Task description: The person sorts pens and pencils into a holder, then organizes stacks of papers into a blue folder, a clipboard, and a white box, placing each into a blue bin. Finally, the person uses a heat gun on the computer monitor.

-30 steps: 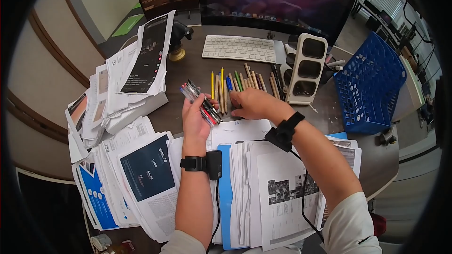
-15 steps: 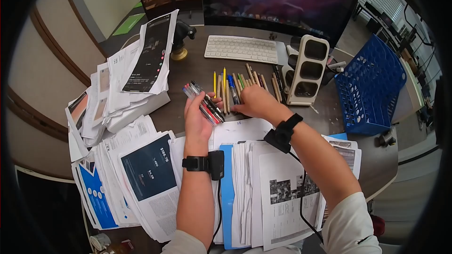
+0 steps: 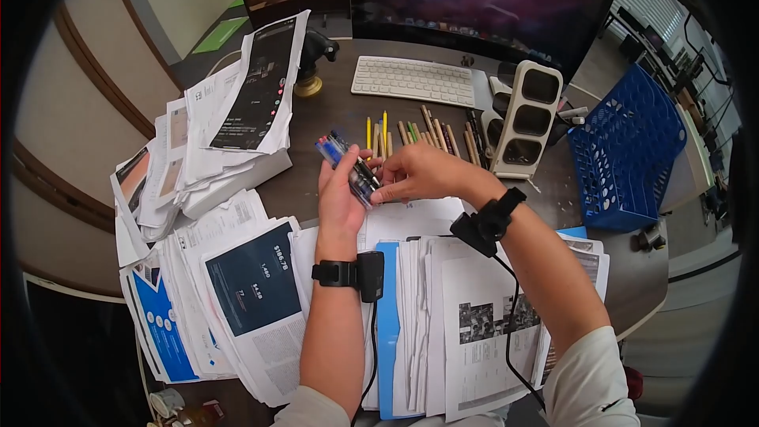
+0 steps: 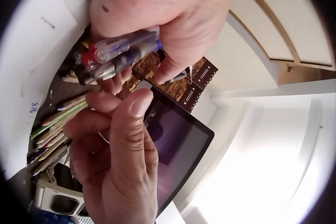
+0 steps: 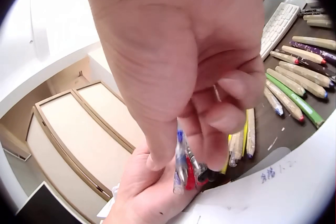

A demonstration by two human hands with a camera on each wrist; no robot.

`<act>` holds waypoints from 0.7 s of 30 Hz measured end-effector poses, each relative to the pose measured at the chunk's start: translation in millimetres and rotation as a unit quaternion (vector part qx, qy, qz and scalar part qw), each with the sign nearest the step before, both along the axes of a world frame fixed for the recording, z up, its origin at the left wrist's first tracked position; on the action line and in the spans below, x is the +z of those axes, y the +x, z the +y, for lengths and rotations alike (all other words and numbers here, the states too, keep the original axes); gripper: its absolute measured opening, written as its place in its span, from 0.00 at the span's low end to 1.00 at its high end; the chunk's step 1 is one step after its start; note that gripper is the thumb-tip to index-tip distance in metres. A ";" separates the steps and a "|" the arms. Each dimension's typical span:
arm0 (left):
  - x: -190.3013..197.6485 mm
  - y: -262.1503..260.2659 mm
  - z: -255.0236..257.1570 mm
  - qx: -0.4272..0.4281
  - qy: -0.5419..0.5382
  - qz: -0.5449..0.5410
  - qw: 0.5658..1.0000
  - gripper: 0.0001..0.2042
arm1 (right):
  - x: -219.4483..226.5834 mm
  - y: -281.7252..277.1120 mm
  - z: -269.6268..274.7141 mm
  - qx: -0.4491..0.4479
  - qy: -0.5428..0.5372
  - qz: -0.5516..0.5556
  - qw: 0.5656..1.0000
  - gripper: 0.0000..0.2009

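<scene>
Head camera looks down; wrist cameras, close, share the hands (pens too).

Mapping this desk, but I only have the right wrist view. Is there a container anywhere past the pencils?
Observer: Yes, a blue basket stands right of the pencils, beyond the cream three-window stand.
Operator: Screen behind the keyboard?
Observer: Yes. The head view shows a monitor behind the keyboard, lit with a purple and red picture.
Operator: And far left?
Observer: A pile of papers, topped by a mostly black printed sheet.
</scene>
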State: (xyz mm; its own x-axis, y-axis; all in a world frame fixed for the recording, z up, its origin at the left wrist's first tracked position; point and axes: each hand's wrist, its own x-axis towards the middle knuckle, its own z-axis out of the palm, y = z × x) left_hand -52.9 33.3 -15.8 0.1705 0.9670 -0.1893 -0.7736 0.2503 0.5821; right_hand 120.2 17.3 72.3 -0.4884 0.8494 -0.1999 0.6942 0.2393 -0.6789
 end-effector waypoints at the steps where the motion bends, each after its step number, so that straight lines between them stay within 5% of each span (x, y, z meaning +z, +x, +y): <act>1: -5.8 -3.3 2.6 0.003 0.017 0.002 1.000 0.14 | -2.8 0.5 4.3 0.002 0.001 0.001 1.000 0.10; 5: -15.1 -11.4 7.0 0.047 0.003 0.007 0.999 0.14 | -23.9 5.4 14.4 -0.021 0.014 -0.017 1.000 0.12; 7: -13.4 -10.6 6.8 0.055 -0.009 0.013 0.998 0.14 | -37.6 8.7 13.0 -0.035 0.138 -0.149 0.979 0.10; 14: -10.5 -4.9 5.0 0.060 -0.008 0.055 0.997 0.17 | -30.5 8.8 14.1 -0.075 0.122 -0.127 0.981 0.09; 21: -10.5 -5.0 3.4 0.007 0.006 0.069 0.998 0.20 | -37.8 -28.5 18.6 -0.112 0.121 -0.248 0.955 0.21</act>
